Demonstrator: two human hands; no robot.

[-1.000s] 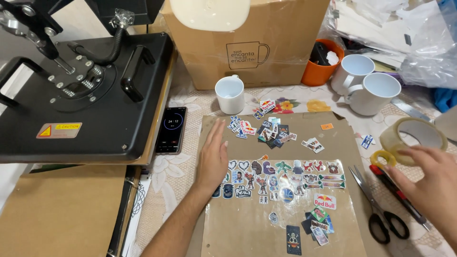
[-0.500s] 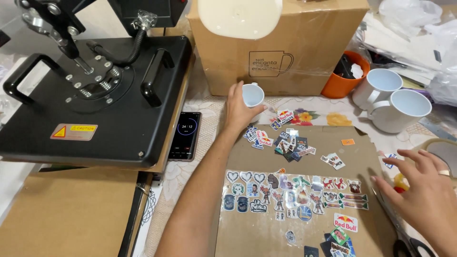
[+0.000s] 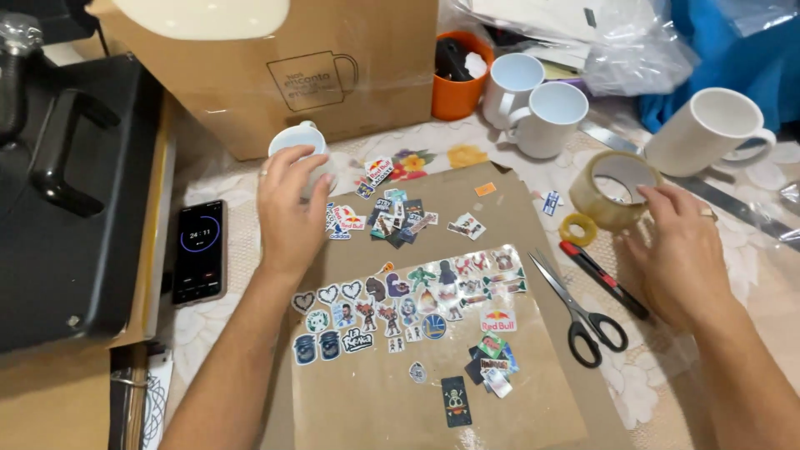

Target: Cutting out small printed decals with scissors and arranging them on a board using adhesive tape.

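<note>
Since prev frame, left hand (image 3: 289,204) has lifted the white mug (image 3: 300,150) clear, fingers wrapped round it, at 11 o'clock of the sticker sheet (image 3: 417,300). Right hand (image 3: 679,246), fingers curled, now touches the tape roll (image 3: 612,190) at 2 o'clock; scissors (image 3: 579,308) just beside.

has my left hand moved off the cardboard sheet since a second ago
Yes. The left hand has gone from lying flat on the cardboard sheet up past its far edge to the white mug by the box.
</note>
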